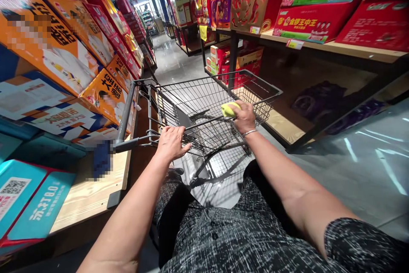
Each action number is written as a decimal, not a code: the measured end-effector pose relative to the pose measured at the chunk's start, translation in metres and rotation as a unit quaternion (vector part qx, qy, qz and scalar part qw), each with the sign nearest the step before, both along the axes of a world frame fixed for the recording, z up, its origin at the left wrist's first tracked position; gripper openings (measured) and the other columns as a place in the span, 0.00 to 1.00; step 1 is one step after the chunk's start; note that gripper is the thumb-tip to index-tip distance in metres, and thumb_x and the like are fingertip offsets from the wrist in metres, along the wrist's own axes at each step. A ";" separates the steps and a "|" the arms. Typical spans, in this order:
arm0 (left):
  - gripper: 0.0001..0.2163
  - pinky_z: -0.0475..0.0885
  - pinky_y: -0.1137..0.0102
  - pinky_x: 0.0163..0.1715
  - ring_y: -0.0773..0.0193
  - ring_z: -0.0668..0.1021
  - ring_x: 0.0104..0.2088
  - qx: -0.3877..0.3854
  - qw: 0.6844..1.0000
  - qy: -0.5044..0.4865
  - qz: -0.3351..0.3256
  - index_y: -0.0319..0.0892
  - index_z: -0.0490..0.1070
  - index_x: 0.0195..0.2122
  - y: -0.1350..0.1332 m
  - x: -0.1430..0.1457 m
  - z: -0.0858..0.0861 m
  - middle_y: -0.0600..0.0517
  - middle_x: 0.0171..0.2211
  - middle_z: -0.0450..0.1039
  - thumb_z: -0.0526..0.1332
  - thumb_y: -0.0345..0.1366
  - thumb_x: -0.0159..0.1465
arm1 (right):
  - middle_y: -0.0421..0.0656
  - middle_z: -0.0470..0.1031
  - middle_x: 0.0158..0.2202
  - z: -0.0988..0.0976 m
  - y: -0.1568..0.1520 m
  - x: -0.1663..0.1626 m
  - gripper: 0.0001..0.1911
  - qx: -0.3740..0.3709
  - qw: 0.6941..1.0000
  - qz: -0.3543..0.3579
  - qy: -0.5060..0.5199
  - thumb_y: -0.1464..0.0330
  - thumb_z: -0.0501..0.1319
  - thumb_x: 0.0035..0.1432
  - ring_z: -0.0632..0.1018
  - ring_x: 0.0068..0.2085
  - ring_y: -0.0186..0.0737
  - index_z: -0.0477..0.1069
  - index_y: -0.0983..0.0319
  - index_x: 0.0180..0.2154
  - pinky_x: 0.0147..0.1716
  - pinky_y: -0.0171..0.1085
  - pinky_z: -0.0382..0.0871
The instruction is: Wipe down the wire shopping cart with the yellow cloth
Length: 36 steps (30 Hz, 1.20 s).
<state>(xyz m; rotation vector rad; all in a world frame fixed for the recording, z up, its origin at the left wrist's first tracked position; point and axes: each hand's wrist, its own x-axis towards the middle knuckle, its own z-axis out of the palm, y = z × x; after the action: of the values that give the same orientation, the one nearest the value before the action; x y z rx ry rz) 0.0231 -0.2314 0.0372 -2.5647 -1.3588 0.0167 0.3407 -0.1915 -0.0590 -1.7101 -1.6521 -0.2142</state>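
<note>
Aisle [169, 58] had boxes [300, 17] stacked down both sides, and my feed showed a cart [183, 119] right up close. Left hand [172, 142] lay over its near rim, thumb out, couldn't tell how curled. Right hand [245, 117] was closed around a yellow cloth [228, 109] at that rim.

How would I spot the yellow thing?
Find the dark wire shopping cart between the shelves. At its near side, look for the person's right hand. It holds a small yellow bundle, possibly cloth, whose bright colour stands out against the dark cart.
</note>
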 end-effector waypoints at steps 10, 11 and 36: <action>0.30 0.55 0.53 0.59 0.46 0.71 0.56 -0.019 1.000 0.019 0.012 0.40 0.63 0.59 0.014 -0.005 -0.003 0.39 0.54 0.71 0.61 0.53 0.61 | 0.50 0.65 0.58 0.026 -0.005 -0.034 0.28 -0.085 0.996 -0.037 -0.016 0.78 0.55 0.55 0.64 0.51 0.55 0.73 0.57 0.56 0.41 0.46 0.70; 0.32 0.55 0.52 0.59 0.45 0.69 0.58 -0.024 0.999 0.024 0.024 0.40 0.61 0.62 0.016 0.000 -0.004 0.39 0.57 0.69 0.62 0.52 0.60 | 0.50 0.64 0.59 0.030 -0.010 -0.057 0.30 -0.103 0.994 -0.020 -0.027 0.79 0.55 0.56 0.63 0.52 0.55 0.70 0.56 0.58 0.41 0.45 0.70; 0.24 0.56 0.55 0.57 0.51 0.71 0.50 -0.039 0.983 -0.178 -0.016 0.44 0.67 0.53 0.076 0.023 -0.037 0.47 0.47 0.73 0.58 0.31 0.52 | 0.41 0.67 0.57 -0.091 0.010 -0.068 0.22 -0.127 0.971 0.171 -0.114 0.71 0.57 0.64 0.64 0.56 0.46 0.73 0.41 0.54 0.56 0.46 0.64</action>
<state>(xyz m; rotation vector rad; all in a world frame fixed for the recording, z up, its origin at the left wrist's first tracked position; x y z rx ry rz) 0.0458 -0.1550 0.0004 -2.7499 -1.4563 -0.4214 0.2725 -0.1814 -0.1500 -1.5923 -2.1932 -0.0339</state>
